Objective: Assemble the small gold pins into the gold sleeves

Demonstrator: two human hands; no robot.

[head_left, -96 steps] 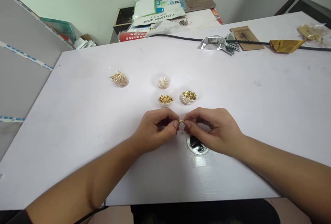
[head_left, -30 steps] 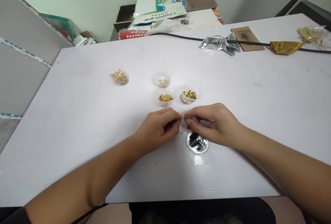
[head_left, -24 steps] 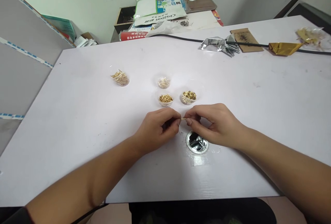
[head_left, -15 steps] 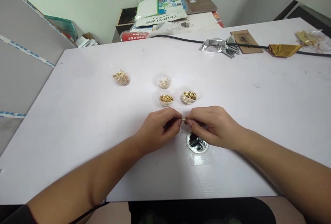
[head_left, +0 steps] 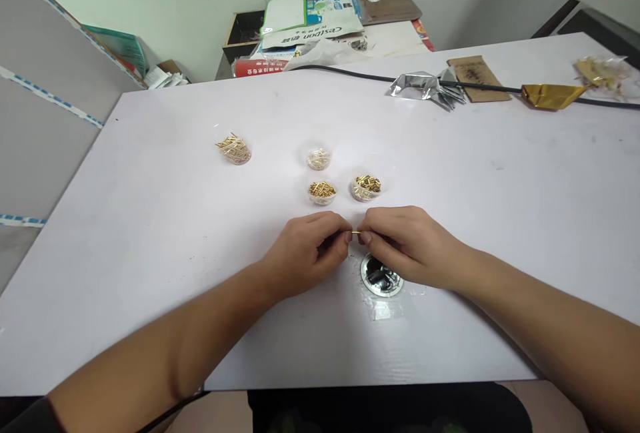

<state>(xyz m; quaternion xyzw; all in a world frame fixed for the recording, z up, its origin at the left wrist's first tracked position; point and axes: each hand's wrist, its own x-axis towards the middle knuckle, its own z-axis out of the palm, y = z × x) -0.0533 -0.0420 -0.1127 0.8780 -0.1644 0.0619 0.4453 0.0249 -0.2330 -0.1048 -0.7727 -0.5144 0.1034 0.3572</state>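
Note:
A thin gold-coloured metal pin [head_left: 355, 232] spans the small gap between my two hands. My left hand [head_left: 313, 249] pinches its left end between thumb and forefinger. From the other side, my right hand [head_left: 407, 243] grips the right end the same way; the fingertips hide both ends. Partly under my right hand lies a round silver-rimmed dish with a dark, shiny inside [head_left: 381, 277]. Just beyond the hands stand small clear cups of gold-coloured metal pieces: a near-left cup [head_left: 322, 193], a right cup [head_left: 367, 188] and a paler one behind [head_left: 319, 159].
Farther left, a clear cup [head_left: 234, 150] of longer gold pins leans over. Along the back run a black cable [head_left: 360, 75], crumpled silver foil [head_left: 425, 87], a brown card [head_left: 479, 78] and gold foil [head_left: 553, 95]. A grey panel [head_left: 50, 86] borders the left side of the white table [head_left: 150, 219].
Both hands keep their pinch on the pin, almost unmoved. Slightly more of the pin seems to show between the fingertips. The camera view has shifted a little.

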